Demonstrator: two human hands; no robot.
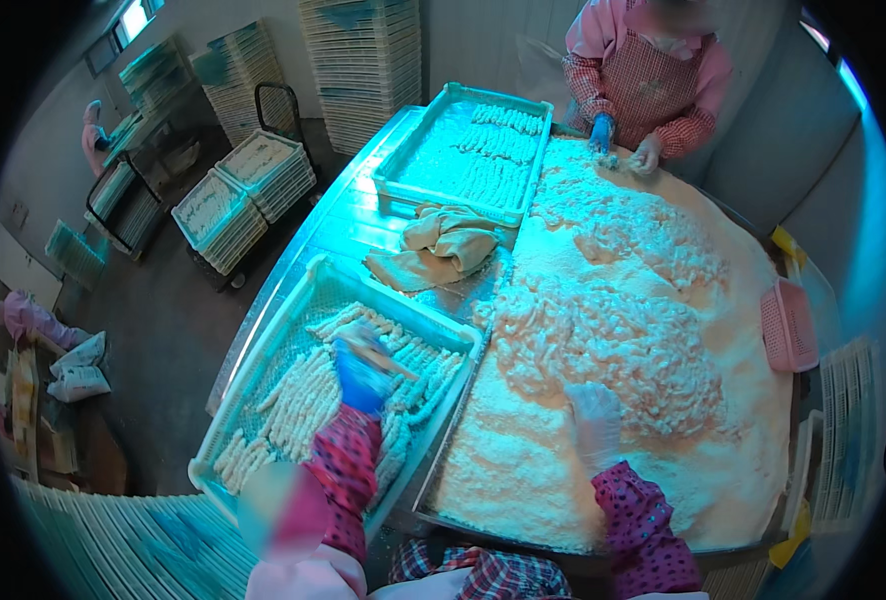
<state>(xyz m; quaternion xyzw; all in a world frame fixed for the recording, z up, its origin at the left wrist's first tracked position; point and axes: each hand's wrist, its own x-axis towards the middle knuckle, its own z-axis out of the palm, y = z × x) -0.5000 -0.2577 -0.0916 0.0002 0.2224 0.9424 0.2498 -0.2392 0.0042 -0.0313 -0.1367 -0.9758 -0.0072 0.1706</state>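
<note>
Spotted sleeves (651, 528) at the lower edge, blue-gloved left hand (361, 374) holds blurred pale strips (383, 360) above coated rows (298, 400) in the near tray (206, 468), clear-gloved right hand (595, 418) at the floury heap (603, 340), its grip unclear.

Pale coated strips (298, 395) in rows

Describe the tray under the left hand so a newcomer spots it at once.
Start at the big table and go to its near left side, left of the spread of white powder. There sits a shallow, pale tray with rows of knobbly strips. Unlike the far tray beyond the crumpled tan cloth, it has the blue-gloved left hand over it.
</note>
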